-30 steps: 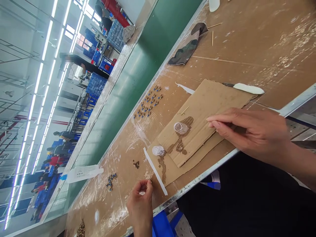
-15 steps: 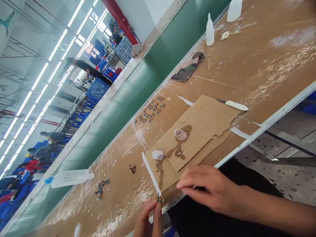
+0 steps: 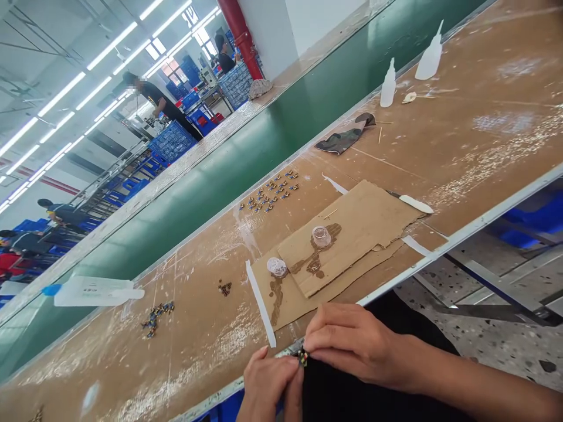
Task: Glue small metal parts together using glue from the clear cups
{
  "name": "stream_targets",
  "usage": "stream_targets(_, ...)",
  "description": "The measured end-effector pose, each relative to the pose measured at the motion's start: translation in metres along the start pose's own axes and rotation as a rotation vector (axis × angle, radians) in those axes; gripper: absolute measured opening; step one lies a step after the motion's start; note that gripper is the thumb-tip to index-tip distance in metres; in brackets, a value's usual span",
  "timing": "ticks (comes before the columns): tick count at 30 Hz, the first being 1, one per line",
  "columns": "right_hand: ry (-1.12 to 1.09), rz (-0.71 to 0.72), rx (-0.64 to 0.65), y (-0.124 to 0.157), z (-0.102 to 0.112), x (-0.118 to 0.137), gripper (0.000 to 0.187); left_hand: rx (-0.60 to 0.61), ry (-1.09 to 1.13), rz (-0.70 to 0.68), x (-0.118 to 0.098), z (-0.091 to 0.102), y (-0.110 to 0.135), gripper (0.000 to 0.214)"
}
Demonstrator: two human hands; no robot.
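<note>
Along the worktop's (image 3: 202, 328) near edge: one small multicoloured piece (image 3: 303, 357), between left hand (image 3: 271, 380) and right hand (image 3: 352, 340), fingertips of both pinching it.

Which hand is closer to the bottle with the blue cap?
Left. In the picture, the left hand is below and right of the bottle, not touching it; the right hand is farther right, past the left.

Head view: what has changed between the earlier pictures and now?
The right hand has moved left from the cardboard to meet the left hand; its fingertips are now at the small part that the left hand holds. The left hand has come to the table's near edge. The two cups and camouflage cloth stayed put.
</note>
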State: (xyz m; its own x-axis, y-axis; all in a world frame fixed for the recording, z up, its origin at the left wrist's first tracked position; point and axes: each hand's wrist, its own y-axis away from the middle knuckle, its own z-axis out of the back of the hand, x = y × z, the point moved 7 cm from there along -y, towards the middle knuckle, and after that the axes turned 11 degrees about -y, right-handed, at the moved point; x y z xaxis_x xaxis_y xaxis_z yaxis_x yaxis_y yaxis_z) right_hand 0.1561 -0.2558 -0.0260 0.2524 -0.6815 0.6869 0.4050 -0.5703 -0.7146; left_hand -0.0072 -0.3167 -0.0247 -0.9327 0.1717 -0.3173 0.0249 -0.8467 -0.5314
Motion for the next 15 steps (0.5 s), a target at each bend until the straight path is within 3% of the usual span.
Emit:
stream_targets(11,0.021,0.024,0.013,-0.001,0.002,0.006,0.010,0.015,0.015,0.026,-0.011,-0.002,-0.004,0.023)
stream_targets(15,0.010,0.003,0.001,-0.003,0.004,0.006,0.011,-0.069,0.005,-0.113,-0.030,0.012,-0.011,0.019)
